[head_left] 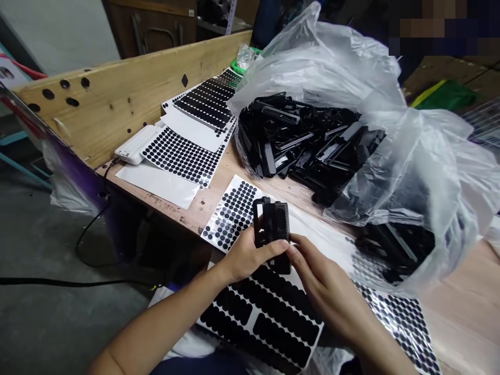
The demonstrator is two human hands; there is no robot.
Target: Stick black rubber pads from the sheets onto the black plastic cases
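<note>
A black plastic part (pixel 278 221) is held upright over the table's front edge. My left hand (pixel 253 252) is closed round its lower left side, with the thumb across its front. The fingertips of my right hand (pixel 312 263) are pressed together at the part's lower right edge; whether they pinch anything small is hidden. Just behind the part lies a white sheet of black round stickers (pixel 234 211). Below my hands is a sheet with rows of larger black stickers (pixel 265 317), partly covered by my forearms.
A clear plastic bag (pixel 422 156) full of black plastic parts (pixel 312 140) fills the back right. More sticker sheets (pixel 183 151) and a white device (pixel 136 146) lie at the left, beside a wooden board (pixel 148 78). Another dotted sheet (pixel 402 323) is at the right.
</note>
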